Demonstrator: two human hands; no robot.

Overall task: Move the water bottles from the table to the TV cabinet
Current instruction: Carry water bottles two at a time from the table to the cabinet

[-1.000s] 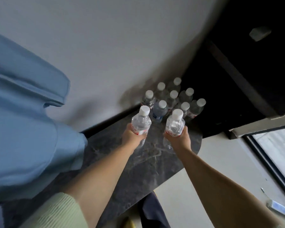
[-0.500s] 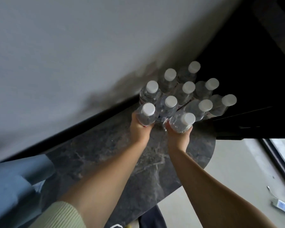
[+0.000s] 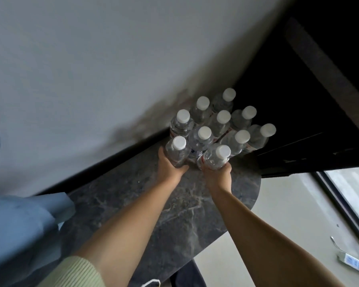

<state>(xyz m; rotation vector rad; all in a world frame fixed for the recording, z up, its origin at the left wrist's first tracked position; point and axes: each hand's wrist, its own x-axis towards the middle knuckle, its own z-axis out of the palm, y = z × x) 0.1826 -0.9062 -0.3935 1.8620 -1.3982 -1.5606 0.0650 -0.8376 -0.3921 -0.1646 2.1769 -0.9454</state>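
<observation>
My left hand (image 3: 170,165) grips a clear water bottle (image 3: 177,151) with a white cap, upright at the front left of a cluster. A second clear bottle (image 3: 215,157) leans slightly right in the grip of my right hand (image 3: 217,175). Both bottles press against several other white-capped water bottles (image 3: 221,121) packed together at the far right end of a dark marble cabinet top (image 3: 174,214), next to the wall. Whether the two held bottles rest on the marble is hidden by my hands.
A pale wall (image 3: 112,69) runs behind the cabinet top. A dark panel (image 3: 298,121) stands to the right of the bottles. Blue fabric (image 3: 19,235) lies at the left. A power strip (image 3: 354,264) sits on the light floor at the lower right.
Both hands carried their bottles forward and down until they joined the cluster. The view shifted closer, and the blue fabric slid to the lower left.
</observation>
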